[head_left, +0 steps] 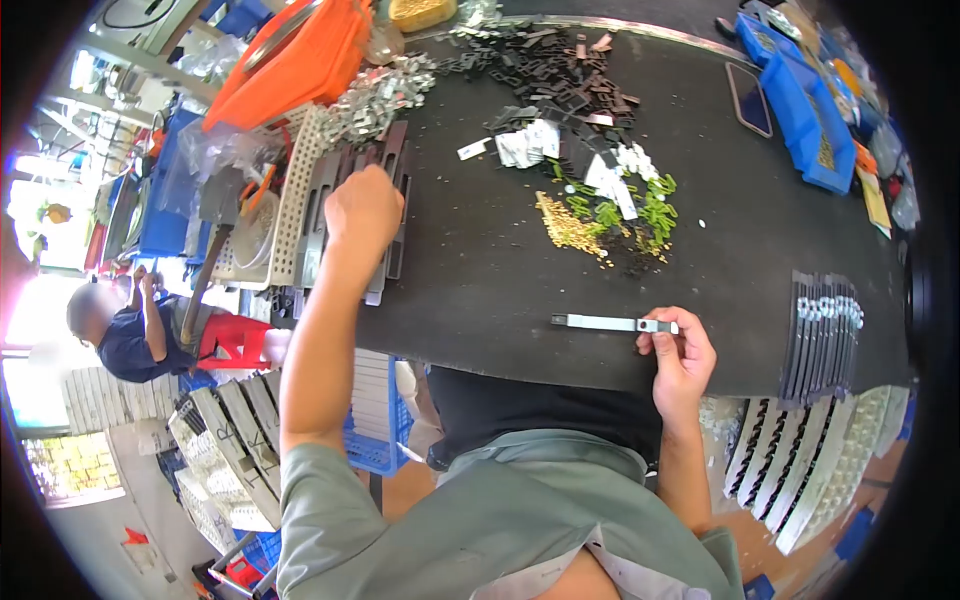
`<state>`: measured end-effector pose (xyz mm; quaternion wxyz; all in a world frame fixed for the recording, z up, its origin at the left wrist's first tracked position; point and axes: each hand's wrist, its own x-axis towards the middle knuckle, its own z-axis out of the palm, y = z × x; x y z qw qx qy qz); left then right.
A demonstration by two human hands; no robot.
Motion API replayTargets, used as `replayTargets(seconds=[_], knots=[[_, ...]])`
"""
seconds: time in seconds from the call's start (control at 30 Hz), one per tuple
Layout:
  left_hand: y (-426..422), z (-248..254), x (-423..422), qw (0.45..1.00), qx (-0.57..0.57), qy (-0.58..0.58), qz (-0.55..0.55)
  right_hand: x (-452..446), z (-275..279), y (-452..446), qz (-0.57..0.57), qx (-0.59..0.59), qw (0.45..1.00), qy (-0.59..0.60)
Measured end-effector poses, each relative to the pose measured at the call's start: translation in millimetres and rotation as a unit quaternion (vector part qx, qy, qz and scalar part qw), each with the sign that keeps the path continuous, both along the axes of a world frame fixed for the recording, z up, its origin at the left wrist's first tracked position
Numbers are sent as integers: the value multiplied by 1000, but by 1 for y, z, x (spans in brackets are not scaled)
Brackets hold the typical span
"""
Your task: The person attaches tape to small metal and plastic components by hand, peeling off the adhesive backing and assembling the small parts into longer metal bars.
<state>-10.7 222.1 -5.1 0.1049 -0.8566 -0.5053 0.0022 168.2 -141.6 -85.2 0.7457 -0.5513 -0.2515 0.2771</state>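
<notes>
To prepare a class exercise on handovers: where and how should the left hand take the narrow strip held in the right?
Probably by its free dark end, the left hand coming from the left and pinching across the width. The narrow strip is slim, and that end points left, clear of the right hand, which grips near the other end.

White glare floods the window [80, 468] at my left; my tabletop [460, 250] is evenly lit; fisheye distortion bends the black-rimmed edges.
</notes>
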Motion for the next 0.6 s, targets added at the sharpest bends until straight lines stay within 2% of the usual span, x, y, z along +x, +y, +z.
replayTargets(seconds=[0.07, 0.13, 0.2, 0.27, 0.33, 0.4, 0.47, 0.53, 0.6], knots=[[-4, 9, 4, 996, -73, 37, 22, -1, 0, 0, -3, -15, 1000, 0], [-1, 13, -3, 997, -71, 31, 4, 0, 0, 0, -9, -19, 1000, -4], [-23, 39, -9, 972, -188, -138, -38, 1, -1, -1, -10, -3, 1000, 7], [-68, 69, -10, 953, -241, -170, -66, 2, -1, -6, -23, 3, 1000, 5], [-97, 56, -27, 923, -228, -244, -192, 4, 0, -10, -68, 31, 996, 39], [-120, 35, -41, 910, -228, -243, -248, 10, 1, -18, -91, 48, 995, 16], [-138, 7, -54, 930, -173, -163, -281, 18, 6, -25, -103, 65, 993, -4], [-148, -9, -57, 927, -165, -217, -258, 26, 8, -29, -113, 57, 992, -4], [-160, -13, -56, 889, -258, -369, -86, 34, 7, -31, -131, 41, 990, -15]])
